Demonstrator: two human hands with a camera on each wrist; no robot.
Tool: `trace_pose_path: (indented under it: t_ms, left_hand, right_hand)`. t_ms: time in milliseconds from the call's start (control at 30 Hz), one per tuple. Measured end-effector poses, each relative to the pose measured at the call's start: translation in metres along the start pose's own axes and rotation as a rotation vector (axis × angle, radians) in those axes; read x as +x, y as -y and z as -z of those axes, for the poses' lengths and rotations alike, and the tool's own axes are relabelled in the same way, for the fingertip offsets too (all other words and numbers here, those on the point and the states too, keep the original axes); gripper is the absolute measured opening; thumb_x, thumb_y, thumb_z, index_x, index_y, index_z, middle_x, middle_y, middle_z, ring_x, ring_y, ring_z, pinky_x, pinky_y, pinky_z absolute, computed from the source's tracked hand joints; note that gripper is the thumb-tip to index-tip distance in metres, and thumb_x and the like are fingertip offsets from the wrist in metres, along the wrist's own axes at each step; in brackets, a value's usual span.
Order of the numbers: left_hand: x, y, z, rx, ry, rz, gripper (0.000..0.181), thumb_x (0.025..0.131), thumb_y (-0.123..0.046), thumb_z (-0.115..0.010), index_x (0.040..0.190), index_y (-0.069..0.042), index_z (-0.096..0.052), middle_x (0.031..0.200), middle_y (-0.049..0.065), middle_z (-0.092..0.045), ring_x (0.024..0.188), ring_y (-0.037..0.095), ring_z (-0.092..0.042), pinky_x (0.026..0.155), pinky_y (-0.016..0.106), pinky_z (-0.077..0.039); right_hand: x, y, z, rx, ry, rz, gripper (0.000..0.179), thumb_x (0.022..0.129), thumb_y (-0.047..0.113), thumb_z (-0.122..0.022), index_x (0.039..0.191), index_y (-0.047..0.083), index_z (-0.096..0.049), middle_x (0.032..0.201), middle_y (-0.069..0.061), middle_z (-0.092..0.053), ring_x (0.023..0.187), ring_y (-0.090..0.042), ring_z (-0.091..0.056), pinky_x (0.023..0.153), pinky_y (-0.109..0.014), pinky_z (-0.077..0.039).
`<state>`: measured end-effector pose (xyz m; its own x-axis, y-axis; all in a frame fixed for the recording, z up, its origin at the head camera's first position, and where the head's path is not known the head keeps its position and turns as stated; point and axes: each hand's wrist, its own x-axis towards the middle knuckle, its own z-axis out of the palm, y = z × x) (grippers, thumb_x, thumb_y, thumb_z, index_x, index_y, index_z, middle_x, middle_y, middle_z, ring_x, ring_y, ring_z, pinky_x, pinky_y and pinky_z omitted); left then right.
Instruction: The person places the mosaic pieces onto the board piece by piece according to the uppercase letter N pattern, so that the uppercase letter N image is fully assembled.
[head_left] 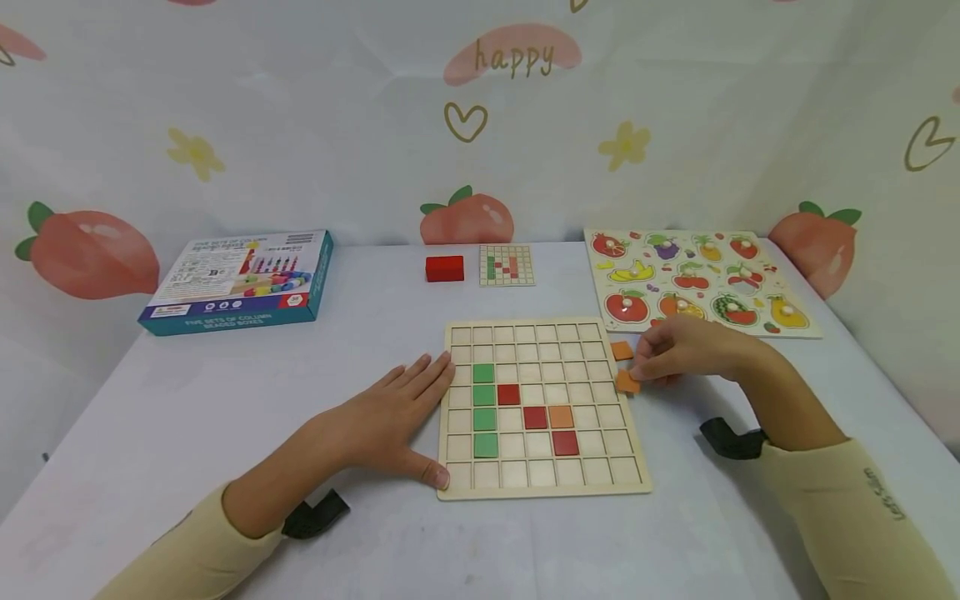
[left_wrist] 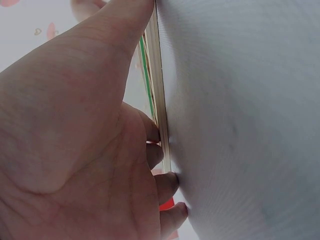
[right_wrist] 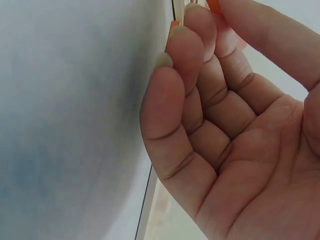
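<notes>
A wooden grid board (head_left: 517, 475) lies on the white table, holding a column of several green tiles (head_left: 485, 419), a diagonal of three red tiles (head_left: 535, 417) and one orange tile (head_left: 560, 417). My left hand (head_left: 390, 417) rests flat with straight fingers against the board's left edge; its thumb touches the lower left corner. At the board's right edge, my right hand (head_left: 693, 348) pinches a loose orange square tile (head_left: 627, 383) between thumb and forefinger, also visible in the right wrist view (right_wrist: 214, 6). A second loose orange tile (head_left: 622, 350) lies just beyond it.
Behind the board sit a red block (head_left: 445, 268) and a small card with a printed grid pattern (head_left: 507, 265). A fruit peg puzzle (head_left: 705, 283) lies at the back right, close to my right hand. A boxed bead set (head_left: 240, 283) stands back left.
</notes>
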<state>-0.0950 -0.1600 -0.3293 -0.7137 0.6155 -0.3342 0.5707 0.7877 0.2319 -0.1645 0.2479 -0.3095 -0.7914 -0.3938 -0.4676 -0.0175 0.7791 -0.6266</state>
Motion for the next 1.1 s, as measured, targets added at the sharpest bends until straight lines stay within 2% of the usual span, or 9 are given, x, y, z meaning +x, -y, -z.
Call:
trace_pose_path:
  t_ms: [333, 800, 1100]
  left_hand:
    - [-0.001, 0.0, 0.0, 0.002, -0.004, -0.013, 0.131, 0.07, -0.085, -0.063, 0.161, -0.007, -0.01, 0.168, 0.008, -0.004, 0.153, 0.032, -0.001, 0.12, 0.054, -0.012]
    - [0.0, 0.001, -0.002, 0.004, -0.008, -0.006, 0.132, 0.068, -0.087, -0.061, 0.162, -0.009, -0.01, 0.168, 0.007, -0.004, 0.153, 0.032, 0.0, 0.119, 0.054, -0.012]
    - [0.0, 0.001, -0.002, 0.008, -0.007, -0.008, 0.132, 0.068, -0.087, -0.06, 0.162, -0.009, -0.01, 0.168, 0.007, -0.003, 0.153, 0.031, 0.0, 0.119, 0.054, -0.012]
  right_hand:
    - [0.008, 0.016, -0.006, 0.022, 0.02, 0.087, 0.02, 0.089, 0.027, -0.077, 0.088, 0.008, -0.07, 0.074, -0.003, -0.058, 0.073, -0.022, -0.054, 0.064, -0.031, -0.043]
    - [0.028, 0.046, -0.023, 0.024, 0.067, 0.149, 0.018, 0.089, 0.023, -0.077, 0.088, 0.007, -0.071, 0.071, -0.001, -0.059, 0.069, -0.019, -0.054, 0.065, -0.032, -0.044]
    - [0.036, 0.059, -0.037, 0.001, 0.07, 0.135, 0.015, 0.09, 0.023, -0.077, 0.087, 0.008, -0.072, 0.072, -0.001, -0.062, 0.068, -0.018, -0.055, 0.063, -0.03, -0.046]
